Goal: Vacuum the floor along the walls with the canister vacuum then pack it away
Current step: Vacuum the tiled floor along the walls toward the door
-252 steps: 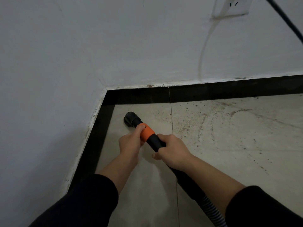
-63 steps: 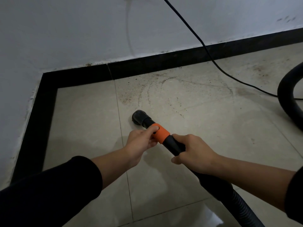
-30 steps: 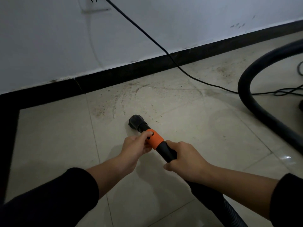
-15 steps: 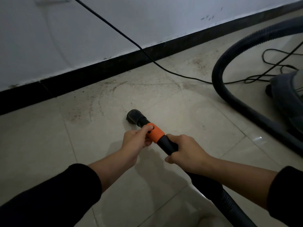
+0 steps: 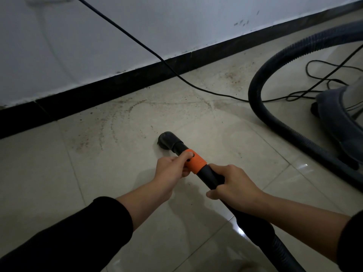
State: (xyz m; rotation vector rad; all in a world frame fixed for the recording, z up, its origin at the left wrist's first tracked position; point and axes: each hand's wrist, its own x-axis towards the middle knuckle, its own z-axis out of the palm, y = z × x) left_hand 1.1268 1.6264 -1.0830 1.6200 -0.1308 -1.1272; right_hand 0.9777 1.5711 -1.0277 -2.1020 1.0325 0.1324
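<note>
Left hand point(image 5: 170, 173), right hand point(image 5: 233, 185) around wand point(image 5: 209, 176)

You are in a plain indoor room, the kind you find in a house or flat. A white painted wall point(image 5: 98, 46) stands in front of you, with a black skirting strip point(image 5: 117, 83) running along its foot. The floor point(image 5: 49, 183) is made of big, shiny, pale tiles, and brown dirt specks point(image 5: 102, 132) lie on them near the wall. A canister vacuum point(image 5: 339, 118) sits on the tiles at your right, and its power cord point(image 5: 137, 38) runs up across the wall.
</note>
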